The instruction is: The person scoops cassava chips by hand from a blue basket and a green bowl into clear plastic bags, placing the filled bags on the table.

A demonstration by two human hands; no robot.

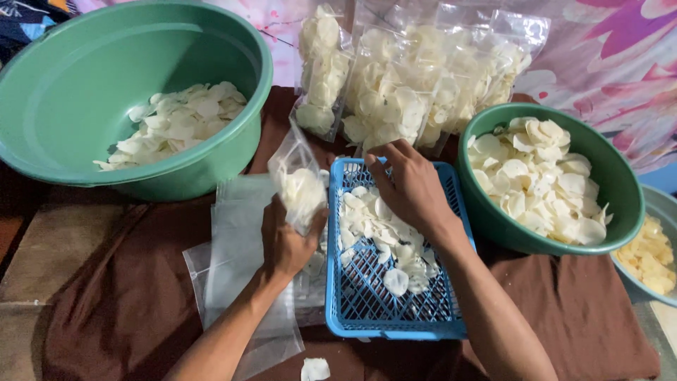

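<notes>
**Two hands at the blue basket of white chips**

Two hands work side by side over a brown cloth (564, 303) spread on the floor. My left hand (285, 243) is closed around the lower part of a small clear plastic bag (296, 176), holding it upright with its mouth open at the top; pale white chips already fill the bottom of it. My right hand (409, 187) reaches into the blue plastic basket (367, 310), fingers curled downward and bunched over the white chips (384, 233) lying there; I cannot tell how many chips it has pinched.

The bag sits just left of the basket's rim, touching or nearly touching it. Under my left forearm lies a stack of empty clear bags (240, 240), flat on the cloth. A single chip (315, 368) lies loose near the bottom edge.

To the left stands a large green basin (63, 99) with chips heaped against its far side. To the right, a smaller green bowl (620, 183) is piled high with chips, just beside the basket. Behind the basket, filled clear bags (402, 85) lean in a row. At the far right edge, another bowl holds yellowish chips (645, 257).
</notes>
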